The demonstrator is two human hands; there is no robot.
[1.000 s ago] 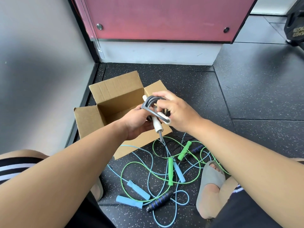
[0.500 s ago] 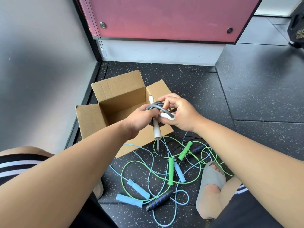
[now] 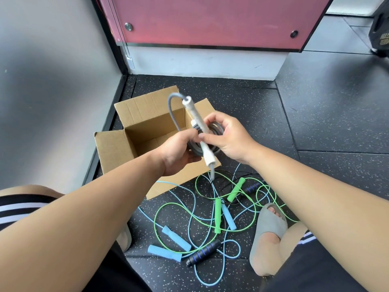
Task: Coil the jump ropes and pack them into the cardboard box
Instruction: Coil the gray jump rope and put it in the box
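From the head camera, the grey jump rope (image 3: 216,129) is held up in both hands just above the near edge of the open cardboard box (image 3: 111,150), not yet inside it. The left hand (image 3: 179,150) is curled under the bundle and grips the gathered loops. The right hand (image 3: 229,138) pinches the coil and the white handle (image 3: 196,119) that lies slantwise across it, thumb on the near side. The cord looks thick, rubbery and springy: one free loop arcs out stiffly from the handle's upper end, so the coil will probably try to open unless it is held across all its turns. The rigid handle is the surest place to grip, and the whole bundle looks light. A short cord end sticks out below the handle. A second white piece shows just behind the first, likely the other handle, but the fingers cover most of it. I cannot tell how many turns the coil has or whether it is tied. Most of the box's inside is hidden behind the hands, and the part that shows holds nothing I can make out. On the speckled floor (image 3: 315,123) near a grey sandal (image 3: 269,224) lie a green jump rope (image 3: 217,216), a light-blue jump rope (image 3: 175,238) and a dark-handled rope (image 3: 203,251). They are tangled together, and their crossings are hard to follow.
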